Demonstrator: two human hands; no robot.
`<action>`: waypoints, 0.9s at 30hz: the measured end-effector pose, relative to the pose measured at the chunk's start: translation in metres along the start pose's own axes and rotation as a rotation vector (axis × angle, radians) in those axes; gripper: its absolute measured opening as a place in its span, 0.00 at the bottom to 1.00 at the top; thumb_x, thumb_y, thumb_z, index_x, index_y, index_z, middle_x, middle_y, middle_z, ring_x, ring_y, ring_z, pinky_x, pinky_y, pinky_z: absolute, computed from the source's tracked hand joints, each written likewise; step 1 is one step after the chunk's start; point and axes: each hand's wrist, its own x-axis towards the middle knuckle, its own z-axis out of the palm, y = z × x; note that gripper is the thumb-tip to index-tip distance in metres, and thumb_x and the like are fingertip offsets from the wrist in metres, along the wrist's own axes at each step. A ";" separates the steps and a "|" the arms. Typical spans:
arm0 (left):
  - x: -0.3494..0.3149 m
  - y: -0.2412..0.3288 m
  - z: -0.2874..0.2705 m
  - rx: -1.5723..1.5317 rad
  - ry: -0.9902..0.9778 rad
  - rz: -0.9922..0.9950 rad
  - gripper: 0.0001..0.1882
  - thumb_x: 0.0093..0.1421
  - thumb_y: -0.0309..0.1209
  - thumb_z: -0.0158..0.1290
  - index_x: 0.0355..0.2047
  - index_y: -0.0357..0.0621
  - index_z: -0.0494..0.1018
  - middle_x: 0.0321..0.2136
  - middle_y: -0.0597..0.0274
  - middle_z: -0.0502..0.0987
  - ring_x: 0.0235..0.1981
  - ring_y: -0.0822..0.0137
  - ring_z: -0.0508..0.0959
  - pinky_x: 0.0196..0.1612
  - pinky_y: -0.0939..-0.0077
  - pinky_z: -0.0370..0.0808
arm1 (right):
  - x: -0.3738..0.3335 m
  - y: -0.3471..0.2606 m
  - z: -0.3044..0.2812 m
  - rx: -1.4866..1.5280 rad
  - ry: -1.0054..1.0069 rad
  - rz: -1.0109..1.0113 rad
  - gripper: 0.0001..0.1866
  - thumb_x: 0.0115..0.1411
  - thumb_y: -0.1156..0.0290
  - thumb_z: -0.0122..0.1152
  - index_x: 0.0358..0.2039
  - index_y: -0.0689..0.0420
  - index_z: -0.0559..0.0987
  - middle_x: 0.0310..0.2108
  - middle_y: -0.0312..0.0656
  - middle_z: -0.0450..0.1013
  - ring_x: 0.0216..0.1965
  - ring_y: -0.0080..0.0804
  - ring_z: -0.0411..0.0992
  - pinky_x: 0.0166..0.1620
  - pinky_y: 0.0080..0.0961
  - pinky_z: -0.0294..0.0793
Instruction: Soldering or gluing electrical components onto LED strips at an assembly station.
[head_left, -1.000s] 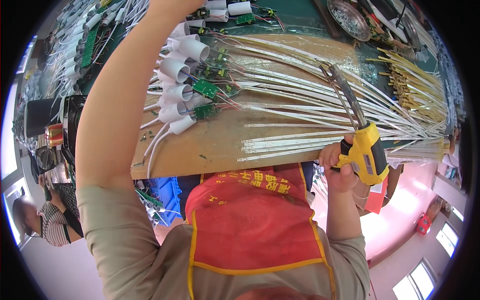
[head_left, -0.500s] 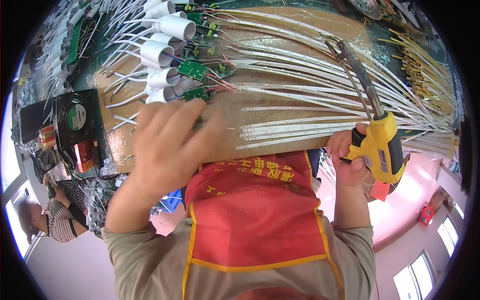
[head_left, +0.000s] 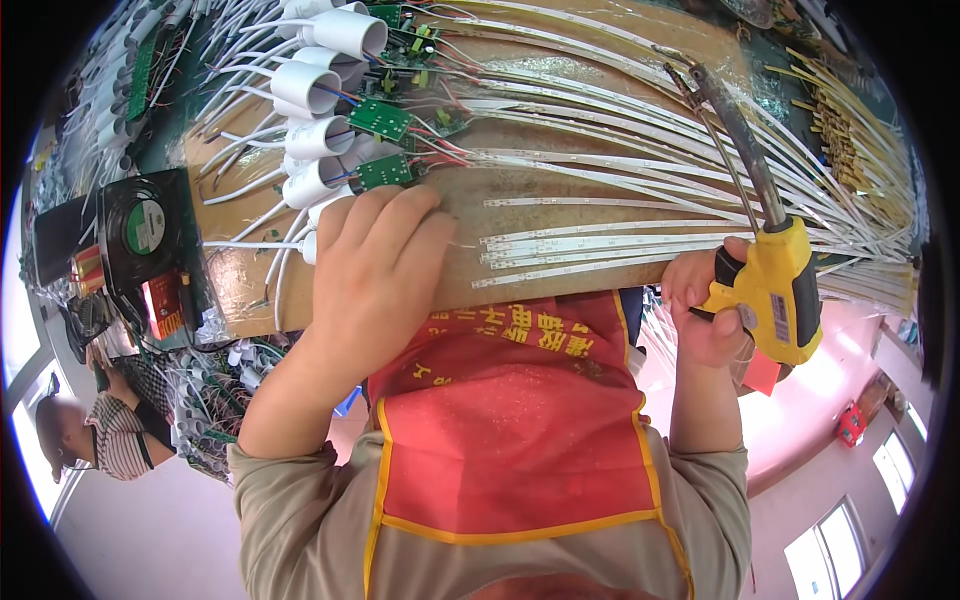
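My right hand [head_left: 705, 305] grips a yellow-and-black soldering gun [head_left: 790, 290], its metal tip and thin feed tube pointing up and left over the strips. Over the front of the board my left hand [head_left: 385, 260] is closed, fingers bent downward. What it holds is hidden, but thin wire ends show at its right side and a white cylindrical housing [head_left: 310, 248] with a white cable at its left. Beyond it, several white housings [head_left: 320, 137] lie in a row with green circuit boards [head_left: 380, 119]. Their red wires reach white LED strips [head_left: 560, 160]. Loose strip ends [head_left: 520, 262] lie between my hands.
A black fan [head_left: 145, 225] stands at the left beside a red box [head_left: 163, 300]. Yellowish strips [head_left: 840, 140] are bunched at the far right. More housings [head_left: 115, 110] are piled at the far left. Another person [head_left: 110, 430] works at the lower left.
My left hand has shifted right and slightly down, and is no longer blurred by motion. The soldering gun has moved a little to the right. The view has shifted slightly over the table.
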 end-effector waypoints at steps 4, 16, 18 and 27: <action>-0.003 0.002 0.000 -0.040 0.003 -0.037 0.13 0.52 0.22 0.63 0.38 0.46 0.78 0.42 0.61 0.79 0.44 0.56 0.80 0.47 0.62 0.70 | 0.000 -0.001 0.000 0.004 -0.009 0.001 0.42 0.64 0.45 0.68 0.68 0.59 0.64 0.26 0.35 0.67 0.24 0.27 0.65 0.29 0.29 0.69; -0.004 0.013 0.002 -0.337 0.164 -0.076 0.13 0.53 0.17 0.62 0.39 0.40 0.78 0.38 0.54 0.80 0.38 0.52 0.79 0.43 0.63 0.75 | -0.011 -0.006 0.014 -0.087 -0.047 0.070 0.41 0.61 0.53 0.75 0.67 0.56 0.65 0.28 0.34 0.70 0.26 0.29 0.67 0.31 0.30 0.72; -0.001 0.022 -0.001 -0.437 0.178 -0.072 0.13 0.51 0.18 0.63 0.37 0.42 0.79 0.38 0.56 0.79 0.38 0.53 0.78 0.42 0.62 0.75 | -0.004 -0.018 0.034 -0.421 -0.161 0.024 0.32 0.60 0.60 0.75 0.60 0.56 0.71 0.31 0.35 0.73 0.29 0.32 0.72 0.34 0.31 0.74; 0.003 0.043 -0.004 -0.646 0.144 -0.053 0.14 0.49 0.18 0.64 0.37 0.42 0.79 0.37 0.57 0.79 0.39 0.54 0.78 0.40 0.62 0.76 | 0.023 -0.013 0.089 -0.371 -0.311 0.165 0.27 0.57 0.76 0.74 0.56 0.62 0.76 0.42 0.42 0.80 0.40 0.31 0.80 0.44 0.27 0.78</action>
